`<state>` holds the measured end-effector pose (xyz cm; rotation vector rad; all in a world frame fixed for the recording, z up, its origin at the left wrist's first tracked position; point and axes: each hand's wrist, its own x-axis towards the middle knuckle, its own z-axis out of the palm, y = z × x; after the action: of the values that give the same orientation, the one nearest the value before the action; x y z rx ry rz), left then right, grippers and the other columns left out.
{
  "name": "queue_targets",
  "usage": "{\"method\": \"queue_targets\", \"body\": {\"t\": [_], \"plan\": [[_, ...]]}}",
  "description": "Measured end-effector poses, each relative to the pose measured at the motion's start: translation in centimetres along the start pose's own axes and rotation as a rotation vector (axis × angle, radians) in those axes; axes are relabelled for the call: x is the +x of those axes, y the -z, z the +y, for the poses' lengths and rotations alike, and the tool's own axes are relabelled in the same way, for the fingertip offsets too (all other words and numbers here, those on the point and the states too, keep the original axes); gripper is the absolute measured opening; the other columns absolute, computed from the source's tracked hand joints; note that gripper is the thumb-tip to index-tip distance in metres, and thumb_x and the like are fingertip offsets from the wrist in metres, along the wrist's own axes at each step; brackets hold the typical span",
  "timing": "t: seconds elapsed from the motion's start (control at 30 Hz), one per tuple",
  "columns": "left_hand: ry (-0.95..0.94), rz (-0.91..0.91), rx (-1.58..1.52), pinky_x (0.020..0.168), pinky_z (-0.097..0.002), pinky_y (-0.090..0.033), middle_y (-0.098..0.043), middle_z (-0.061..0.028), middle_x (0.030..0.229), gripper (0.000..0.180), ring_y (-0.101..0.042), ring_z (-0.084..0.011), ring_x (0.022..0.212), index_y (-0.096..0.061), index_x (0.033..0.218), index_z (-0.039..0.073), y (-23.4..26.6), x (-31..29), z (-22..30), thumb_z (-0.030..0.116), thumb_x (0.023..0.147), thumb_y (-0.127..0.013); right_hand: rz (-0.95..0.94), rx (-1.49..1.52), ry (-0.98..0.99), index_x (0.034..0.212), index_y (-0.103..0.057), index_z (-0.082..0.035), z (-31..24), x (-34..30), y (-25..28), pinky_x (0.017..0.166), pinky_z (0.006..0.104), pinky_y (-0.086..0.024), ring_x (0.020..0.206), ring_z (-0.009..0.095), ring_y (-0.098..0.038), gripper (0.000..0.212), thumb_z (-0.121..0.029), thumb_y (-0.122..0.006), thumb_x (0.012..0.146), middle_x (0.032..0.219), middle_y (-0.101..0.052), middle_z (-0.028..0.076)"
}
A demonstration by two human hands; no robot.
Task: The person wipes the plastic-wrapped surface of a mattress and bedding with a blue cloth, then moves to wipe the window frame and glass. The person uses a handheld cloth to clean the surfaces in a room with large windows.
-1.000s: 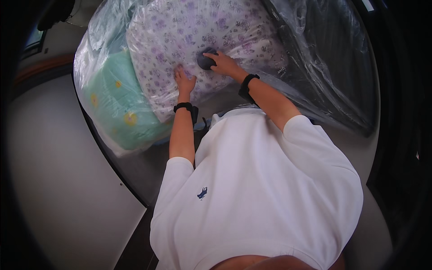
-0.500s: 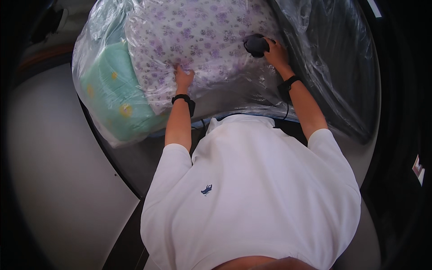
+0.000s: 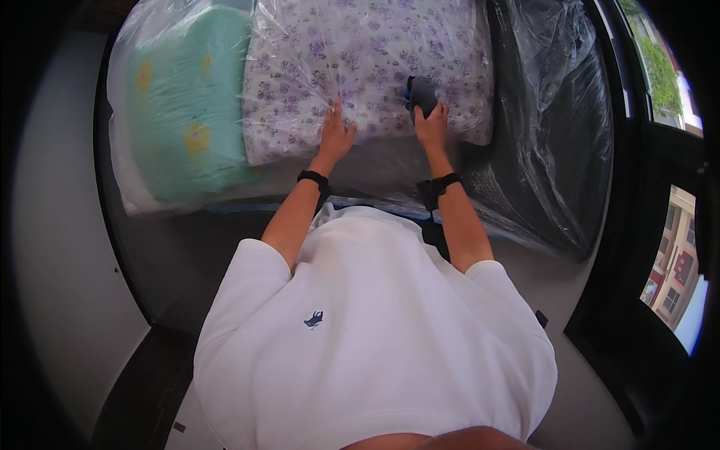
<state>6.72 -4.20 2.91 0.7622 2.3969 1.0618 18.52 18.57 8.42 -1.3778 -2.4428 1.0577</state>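
Note:
Clear plastic sheeting (image 3: 360,161) lies over a white cloth with purple flowers (image 3: 375,45) and a mint-green padded piece with yellow flowers (image 3: 214,112). My left hand (image 3: 334,139) rests on the plastic over the flowered cloth, fingers stretched out and holding nothing. To its right, my right hand (image 3: 432,129) is closed around a dark grey rounded object with a bit of blue at its left side (image 3: 424,94). That object is over the flowered cloth; its kind is unclear. Each wrist wears a black band.
On the right, the plastic drapes over a dark surface (image 3: 540,142). Windows (image 3: 671,262) in a black frame stand at the far right. A pale grey panel (image 3: 60,225) curves along the left. My white shirt (image 3: 375,330) fills the lower middle.
My view has turned, bringing the windows in at right. My right hand has carried the dark object left, closer to my left hand, and tilted it upright. My left hand's fingers have straightened.

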Motion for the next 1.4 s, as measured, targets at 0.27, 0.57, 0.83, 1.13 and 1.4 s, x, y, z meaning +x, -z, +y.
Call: {"method": "queue_targets", "body": {"t": [0.27, 0.57, 0.83, 1.13, 1.4], "plan": [[-0.043, -0.038, -0.488, 0.115, -0.0471, -0.031, -0.028, -0.0199, 0.158, 0.082, -0.033, -0.0395, 0.143, -0.011, 0.159, 0.015, 9.1, -8.5, -7.3, 0.005, 0.093, -0.058, -0.185, -0.089, 0.494, 0.125, -0.049, 0.005, -12.1, -7.7, -17.3, 0.087, 0.0506, -0.050, 0.104, 0.046, -0.058, 0.063, -0.034, -0.073, 0.081, 0.116, -0.053, 0.026], [0.156, -0.002, -0.567, 0.111, -0.0444, -0.038, -0.037, -0.0215, 0.151, 0.090, -0.042, -0.0361, 0.137, -0.015, 0.158, 0.018, 14.0, -11.2, -14.5, 0.001, 0.086, -0.064, -0.467, -0.299, 0.737, 0.119, -0.052, -0.006, -16.9, -14.4, -21.5, 0.082, 0.0512, -0.051, 0.097, 0.043, -0.062, 0.053, -0.029, -0.074, 0.076, 0.109, -0.057, 0.020], [0.300, -0.035, -0.191, 0.103, -0.0439, -0.043, -0.042, -0.0261, 0.136, 0.083, -0.052, -0.0443, 0.119, -0.023, 0.156, 0.017, 11.9, -8.0, -15.5, 0.022, 0.085, -0.066, 0.134, -0.008, 0.414, 0.134, -0.044, -0.002, -15.9, -5.3, -12.6, 0.097, 0.0510, -0.043, 0.119, 0.047, -0.050, 0.055, -0.022, -0.063, 0.087, 0.133, -0.049, 0.027], [0.310, -0.180, 0.103, 0.099, -0.0492, -0.046, -0.034, -0.0244, 0.141, 0.089, -0.051, -0.0442, 0.122, -0.019, 0.157, 0.021, 13.1, -7.3, -15.4, 0.022, 0.083, -0.067, -0.604, -0.244, 0.544, 0.135, -0.048, -0.020, -13.1, -7.8, -17.8, 0.083, 0.0521, -0.050, 0.098, 0.044, -0.060, 0.056, -0.021, -0.065, 0.082, 0.115, -0.052, 0.020], [0.297, -0.166, 0.147, 0.099, -0.0502, -0.046, -0.037, -0.0216, 0.139, 0.090, -0.052, -0.0451, 0.120, -0.020, 0.157, 0.020, 12.6, -7.1, -16.5, 0.023, 0.081, -0.069, -0.054, 0.060, 0.723, 0.135, -0.052, -0.024, -14.0, 0.1, -13.7, 0.082, 0.0512, -0.051, 0.098, 0.045, -0.059, 0.055, -0.018, -0.067, 0.083, 0.113, -0.056, 0.018]]}}
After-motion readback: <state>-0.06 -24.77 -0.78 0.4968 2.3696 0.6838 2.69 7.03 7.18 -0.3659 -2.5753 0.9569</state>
